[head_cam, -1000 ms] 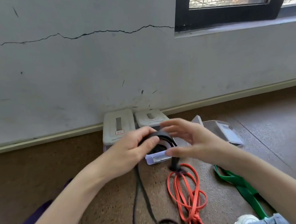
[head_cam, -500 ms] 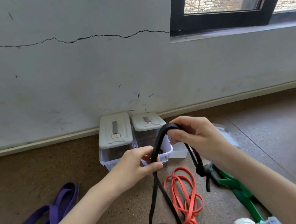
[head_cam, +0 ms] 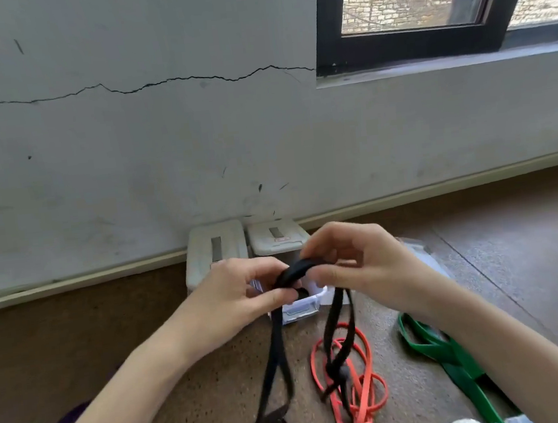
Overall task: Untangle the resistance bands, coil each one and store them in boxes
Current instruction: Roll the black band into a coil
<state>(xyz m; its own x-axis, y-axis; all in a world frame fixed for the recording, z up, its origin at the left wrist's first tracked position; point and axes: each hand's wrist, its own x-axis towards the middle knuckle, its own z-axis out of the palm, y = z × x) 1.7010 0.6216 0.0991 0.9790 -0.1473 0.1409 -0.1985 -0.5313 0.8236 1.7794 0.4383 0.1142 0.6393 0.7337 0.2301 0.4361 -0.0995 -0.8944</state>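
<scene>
Pinching black band (head_cam: 296,271): left hand (head_cam: 234,293) and right hand (head_cam: 355,262), fingers curled round its top bend. Strands hang to floor (head_cam: 203,391). Orange band (head_cam: 353,393), green band (head_cam: 450,351) below; lidded boxes (head_cam: 216,249) against wall (head_cam: 161,154).

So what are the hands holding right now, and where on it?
Both hands grip the black band at its top bend: the left hand pinches one side, the right hand the other. Its long strands hang down to the floor.
</scene>
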